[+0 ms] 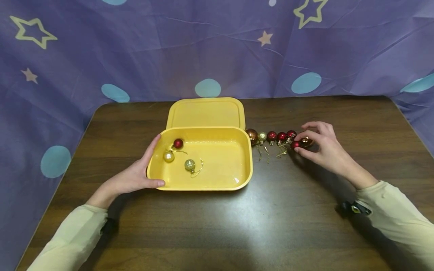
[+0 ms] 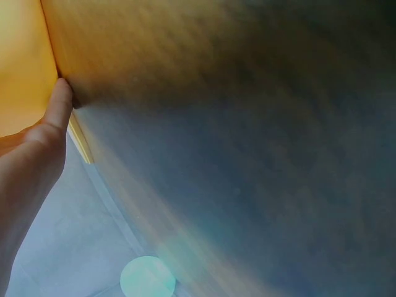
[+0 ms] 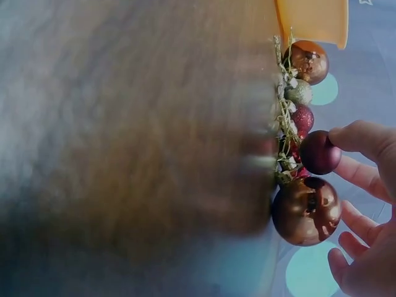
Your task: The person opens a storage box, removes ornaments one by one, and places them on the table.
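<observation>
right grip [image 1: 326, 149] pinching matte dark-red bauble [image 3: 319, 153], 3 o'clock of yellow box [image 1: 220, 160]. left grip [image 1: 135, 175] spread along its 9 o'clock end.

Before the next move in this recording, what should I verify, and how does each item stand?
1. Left hand on the yellow box: ok, gripping its left end.
2. Dark red ball pinched by the right hand: ok.
3. Lid off: ok, it lies behind the box.
4. Room in the box: ok, only three ornaments inside.
5. Right hand clear of the nearest bronze ball: cannot tell.
</observation>
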Demonstrator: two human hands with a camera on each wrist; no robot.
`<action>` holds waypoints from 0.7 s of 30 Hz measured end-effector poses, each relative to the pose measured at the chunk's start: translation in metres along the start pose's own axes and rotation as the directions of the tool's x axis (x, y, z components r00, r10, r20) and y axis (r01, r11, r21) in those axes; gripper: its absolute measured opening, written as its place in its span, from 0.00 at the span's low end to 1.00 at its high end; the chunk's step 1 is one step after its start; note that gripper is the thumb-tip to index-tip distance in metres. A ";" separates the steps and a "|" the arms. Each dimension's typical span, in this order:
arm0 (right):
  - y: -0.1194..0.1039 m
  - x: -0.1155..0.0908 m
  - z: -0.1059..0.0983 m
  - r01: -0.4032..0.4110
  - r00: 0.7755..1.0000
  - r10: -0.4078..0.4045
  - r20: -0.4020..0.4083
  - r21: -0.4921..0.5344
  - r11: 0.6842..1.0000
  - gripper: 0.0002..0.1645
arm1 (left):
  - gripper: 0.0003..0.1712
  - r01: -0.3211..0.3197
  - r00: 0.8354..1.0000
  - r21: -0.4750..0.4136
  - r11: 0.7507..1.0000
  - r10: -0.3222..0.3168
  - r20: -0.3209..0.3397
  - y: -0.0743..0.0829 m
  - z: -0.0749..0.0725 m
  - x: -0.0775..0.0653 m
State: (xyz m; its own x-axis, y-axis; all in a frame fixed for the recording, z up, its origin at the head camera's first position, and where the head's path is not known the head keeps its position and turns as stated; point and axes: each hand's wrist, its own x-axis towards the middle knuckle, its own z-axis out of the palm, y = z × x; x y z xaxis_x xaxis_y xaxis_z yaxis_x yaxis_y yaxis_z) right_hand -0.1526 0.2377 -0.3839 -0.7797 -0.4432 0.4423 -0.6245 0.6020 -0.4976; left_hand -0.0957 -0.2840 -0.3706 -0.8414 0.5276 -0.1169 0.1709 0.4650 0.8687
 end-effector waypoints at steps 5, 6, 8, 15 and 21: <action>0.004 0.000 0.001 -0.061 0.998 0.060 0.029 0.025 0.998 0.15 | 0.71 0.005 1.000 0.003 1.000 -0.005 -0.002 0.000 0.000 0.000; 0.005 0.000 0.001 -0.069 0.997 0.068 0.036 0.031 0.997 0.15 | 0.71 0.007 1.000 0.002 1.000 -0.007 -0.001 0.000 0.000 0.000; 0.006 0.000 0.001 -0.077 0.996 0.075 0.048 0.037 0.996 0.15 | 0.71 0.007 1.000 0.000 1.000 -0.007 0.001 0.000 0.000 0.000; 0.005 0.002 0.001 -0.054 0.997 0.053 0.061 0.026 0.998 0.15 | 0.71 0.011 1.000 -0.002 1.000 -0.011 0.002 0.000 0.000 0.000; 0.005 0.004 0.003 -0.061 0.996 0.061 0.067 0.006 0.998 0.15 | 0.71 0.008 1.000 0.002 1.000 -0.008 0.000 0.001 0.000 0.000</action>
State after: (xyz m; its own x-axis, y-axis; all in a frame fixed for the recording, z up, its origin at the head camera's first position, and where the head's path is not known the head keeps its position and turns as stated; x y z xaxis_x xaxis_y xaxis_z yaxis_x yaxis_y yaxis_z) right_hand -0.1587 0.2369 -0.3863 -0.8175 -0.4492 0.3603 -0.5757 0.6238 -0.5285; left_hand -0.0951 -0.2838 -0.3702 -0.8427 0.5239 -0.1243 0.1646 0.4705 0.8669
